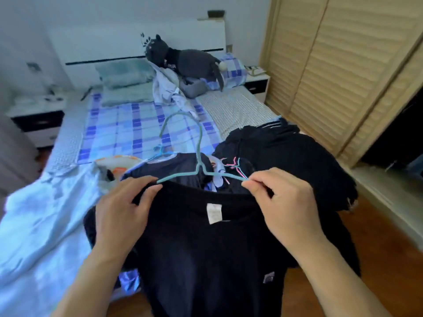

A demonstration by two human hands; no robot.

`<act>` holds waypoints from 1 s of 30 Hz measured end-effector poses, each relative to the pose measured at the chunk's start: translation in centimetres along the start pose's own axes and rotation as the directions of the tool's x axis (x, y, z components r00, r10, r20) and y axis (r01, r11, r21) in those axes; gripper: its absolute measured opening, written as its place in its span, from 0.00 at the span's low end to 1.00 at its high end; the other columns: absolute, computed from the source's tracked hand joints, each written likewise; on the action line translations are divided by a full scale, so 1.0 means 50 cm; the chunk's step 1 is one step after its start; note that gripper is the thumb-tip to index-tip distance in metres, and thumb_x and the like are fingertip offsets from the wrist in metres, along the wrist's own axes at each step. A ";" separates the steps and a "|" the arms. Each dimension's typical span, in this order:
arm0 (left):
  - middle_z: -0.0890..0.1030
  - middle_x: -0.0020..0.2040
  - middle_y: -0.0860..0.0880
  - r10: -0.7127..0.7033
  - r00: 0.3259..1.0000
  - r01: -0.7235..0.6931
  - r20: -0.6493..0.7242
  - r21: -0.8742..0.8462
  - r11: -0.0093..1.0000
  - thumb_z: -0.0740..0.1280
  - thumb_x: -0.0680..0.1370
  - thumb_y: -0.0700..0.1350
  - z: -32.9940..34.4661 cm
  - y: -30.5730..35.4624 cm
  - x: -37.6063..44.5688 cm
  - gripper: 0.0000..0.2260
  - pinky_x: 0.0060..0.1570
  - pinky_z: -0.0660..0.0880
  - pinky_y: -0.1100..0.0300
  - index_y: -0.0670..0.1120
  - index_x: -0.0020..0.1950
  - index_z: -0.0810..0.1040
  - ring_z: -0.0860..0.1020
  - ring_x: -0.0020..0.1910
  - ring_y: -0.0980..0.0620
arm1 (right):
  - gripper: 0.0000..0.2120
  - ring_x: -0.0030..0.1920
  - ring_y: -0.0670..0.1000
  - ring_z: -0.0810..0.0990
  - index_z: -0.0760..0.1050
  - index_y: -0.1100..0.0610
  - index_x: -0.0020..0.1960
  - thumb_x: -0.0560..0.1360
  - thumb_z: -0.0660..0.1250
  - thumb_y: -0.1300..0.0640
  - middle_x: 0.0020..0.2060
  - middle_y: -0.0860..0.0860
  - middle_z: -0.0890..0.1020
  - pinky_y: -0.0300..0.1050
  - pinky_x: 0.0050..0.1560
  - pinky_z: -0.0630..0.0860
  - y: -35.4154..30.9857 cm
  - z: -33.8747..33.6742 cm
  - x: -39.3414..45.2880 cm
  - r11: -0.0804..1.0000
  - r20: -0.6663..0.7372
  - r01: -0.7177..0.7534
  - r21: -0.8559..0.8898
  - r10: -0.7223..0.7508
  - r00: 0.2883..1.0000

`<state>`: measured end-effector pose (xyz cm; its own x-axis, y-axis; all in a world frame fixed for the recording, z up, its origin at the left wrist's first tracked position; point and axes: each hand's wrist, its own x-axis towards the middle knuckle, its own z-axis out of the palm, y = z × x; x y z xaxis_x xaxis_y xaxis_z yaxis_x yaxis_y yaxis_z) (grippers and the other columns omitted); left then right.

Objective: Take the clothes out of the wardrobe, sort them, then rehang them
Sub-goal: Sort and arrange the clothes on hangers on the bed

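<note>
Near centre, the left hand (123,202) grips the left shoulder of a dark T-shirt (206,248); the teal hanger (201,172) sits in its collar; the right hand (281,202) pinches the right collar edge; apparently the rehanging step; next, seat both shoulders, then carry it right to the wardrobe (332,76).

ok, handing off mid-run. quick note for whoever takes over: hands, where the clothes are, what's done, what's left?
Left hand: grips the black shirt at its left shoulder.
Right hand: pinches the collar against the teal hanger, whose arms sit at the neck opening.
Pile of dark clothes with more hangers lies on the bed, right side; pale blue garment on the left.
Done: clothes are out of the wardrobe.
Left: finish this shirt's hanger, sort the rest, rehang everything.
</note>
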<state>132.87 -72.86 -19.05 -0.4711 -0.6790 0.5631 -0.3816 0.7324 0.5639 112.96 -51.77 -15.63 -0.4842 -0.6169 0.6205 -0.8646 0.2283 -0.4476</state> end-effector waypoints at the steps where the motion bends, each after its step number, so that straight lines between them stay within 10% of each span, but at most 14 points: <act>1: 0.84 0.47 0.54 -0.033 0.998 0.034 -0.046 0.039 0.999 0.65 0.79 0.55 -0.019 -0.023 -0.014 0.14 0.51 0.71 0.61 0.48 0.54 0.85 0.81 0.48 0.52 | 0.11 0.40 0.46 0.80 0.83 0.52 0.48 0.79 0.65 0.47 0.40 0.45 0.82 0.48 0.43 0.78 0.000 0.026 -0.002 0.997 0.096 -0.031 0.065 0.025 0.995; 6: 0.83 0.42 0.53 -0.194 0.959 0.222 -0.209 0.125 0.967 0.69 0.78 0.56 -0.088 -0.095 -0.033 0.13 0.49 0.72 0.58 0.47 0.48 0.86 0.81 0.44 0.49 | 0.12 0.55 0.45 0.80 0.81 0.49 0.59 0.78 0.67 0.48 0.54 0.43 0.83 0.48 0.60 0.77 0.016 0.106 0.014 0.982 0.392 -0.139 0.127 0.079 0.916; 15: 0.85 0.43 0.49 -0.222 0.921 0.283 -0.320 0.157 0.946 0.72 0.78 0.54 -0.089 -0.258 0.236 0.12 0.48 0.71 0.59 0.45 0.48 0.86 0.81 0.45 0.50 | 0.09 0.45 0.49 0.80 0.83 0.57 0.53 0.78 0.69 0.54 0.46 0.51 0.85 0.50 0.53 0.75 -0.034 0.337 0.340 0.994 0.118 0.021 0.109 -0.034 0.992; 21: 0.82 0.53 0.48 -0.233 0.972 0.235 -0.037 0.251 0.939 0.64 0.83 0.51 0.179 -0.666 0.539 0.10 0.50 0.68 0.55 0.48 0.57 0.82 0.78 0.53 0.46 | 0.11 0.47 0.56 0.77 0.81 0.58 0.52 0.81 0.63 0.52 0.47 0.54 0.81 0.53 0.53 0.73 0.141 0.821 0.607 0.986 0.166 -0.101 -0.133 0.123 0.978; 30: 0.78 0.49 0.41 -0.448 0.845 0.246 0.293 0.530 0.811 0.59 0.84 0.46 0.665 -1.180 0.479 0.10 0.39 0.67 0.50 0.44 0.55 0.77 0.78 0.47 0.36 | 0.12 0.46 0.62 0.77 0.71 0.56 0.44 0.83 0.58 0.53 0.43 0.52 0.74 0.55 0.47 0.71 0.499 1.434 0.497 0.861 0.381 -0.190 -0.471 0.393 0.837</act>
<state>117.64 -130.65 -58.92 -0.4601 -0.8866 0.0464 -0.8472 0.4541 0.2758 88.97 -115.40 -57.54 -0.6936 -0.7137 0.0978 -0.7162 0.6686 -0.2001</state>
